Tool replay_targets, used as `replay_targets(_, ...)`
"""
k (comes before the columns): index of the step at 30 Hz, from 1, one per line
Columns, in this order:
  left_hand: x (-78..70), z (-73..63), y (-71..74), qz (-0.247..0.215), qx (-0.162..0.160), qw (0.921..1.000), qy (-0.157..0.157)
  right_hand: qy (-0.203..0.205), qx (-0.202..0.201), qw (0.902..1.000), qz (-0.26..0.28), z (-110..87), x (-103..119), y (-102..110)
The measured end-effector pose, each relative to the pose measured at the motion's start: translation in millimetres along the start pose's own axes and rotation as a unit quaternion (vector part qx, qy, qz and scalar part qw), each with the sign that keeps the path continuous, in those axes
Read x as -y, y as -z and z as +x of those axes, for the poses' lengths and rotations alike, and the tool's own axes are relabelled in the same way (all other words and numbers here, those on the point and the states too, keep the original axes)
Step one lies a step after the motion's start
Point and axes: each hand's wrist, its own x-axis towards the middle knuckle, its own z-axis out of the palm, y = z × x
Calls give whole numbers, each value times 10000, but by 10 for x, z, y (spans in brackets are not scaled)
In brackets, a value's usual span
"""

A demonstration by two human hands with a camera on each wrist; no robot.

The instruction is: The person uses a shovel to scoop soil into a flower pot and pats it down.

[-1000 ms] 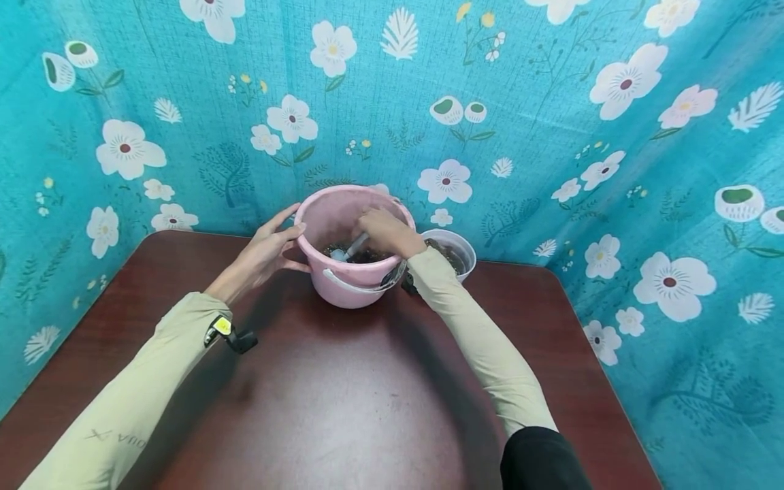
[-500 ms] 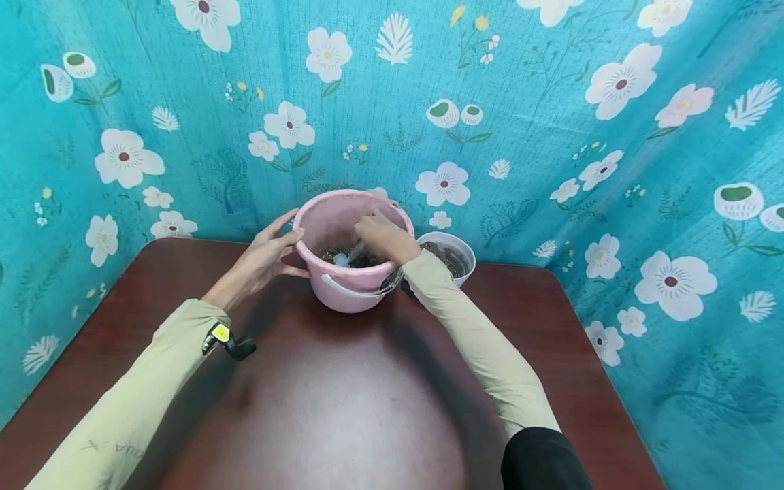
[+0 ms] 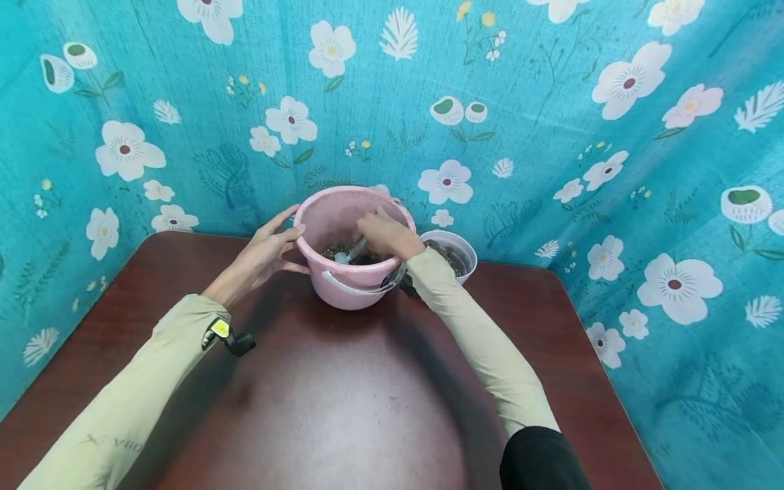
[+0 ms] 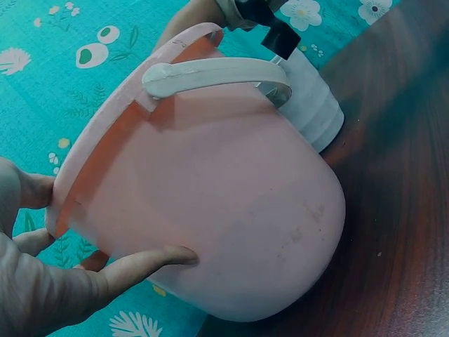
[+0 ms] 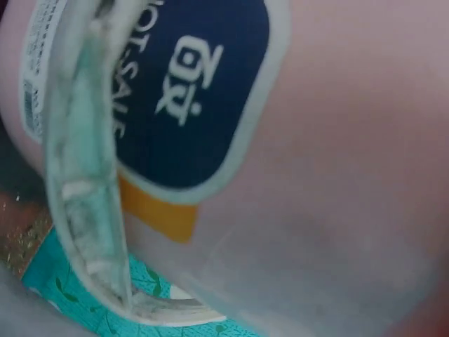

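A pink bucket (image 3: 349, 297) with a pale handle stands upright near the back of the table, dark brown, soil-like crumbs (image 3: 333, 252) inside. My left hand (image 3: 260, 255) holds the bucket's left side, thumb at the rim. In the left wrist view one finger (image 4: 151, 267) of that hand lies along the bucket's outer wall. My right hand (image 3: 386, 233) reaches over the rim and grips a small scoop-like tool (image 3: 356, 248) by its grey handle. The tool's pale blue end lies at the crumbs. The right wrist view shows the bucket's dark blue label (image 5: 196, 91), not the hand.
Behind my right forearm stands a white pot (image 3: 467, 253) with similar brown material inside. A dark object (image 3: 407, 286) lies between it and the bucket. A blue flowered curtain (image 3: 520, 122) hangs behind the reddish-brown table (image 3: 343, 395).
My right hand and the tool have shifted slightly inside the bucket, with the tool's end staying at the crumbs. My left hand keeps its hold on the rim.
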Motion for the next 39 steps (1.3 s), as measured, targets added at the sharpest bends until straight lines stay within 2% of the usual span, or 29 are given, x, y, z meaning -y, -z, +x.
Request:
replay_targets(11, 15, 29, -15, -74, 26, 9999, -82, 518, -344, 9971, 427, -126, -145, 130)
replay_targets(18, -5, 19, -7, 22, -6, 9999, -149, 518, -702, 9877, 1296, -266, -292, 240)
replay_targets(26, 6, 8, -12, 63, -31, 9999, -83, 512, -978, 9839, 1405, -365, -340, 217)
replay_targets(30, 7, 7, -7, 83, -39, 9999, -116, 526, -1228, 9759, 1723, -409, -353, 211)
replay_targets(34, 15, 4, 5, 75, -66, 9999, -120, 580, -1480, 9634, 2157, -466, -378, 197)
replay_targets(37, 23, 2, 11, 22, -101, 9999, -82, 429, -1616, 9559, 2414, -530, -403, 182)
replay_targets(39, 27, 2, 11, 3, -121, 9999, -63, 174, -1651, 9516, 2587, -586, -418, 172)
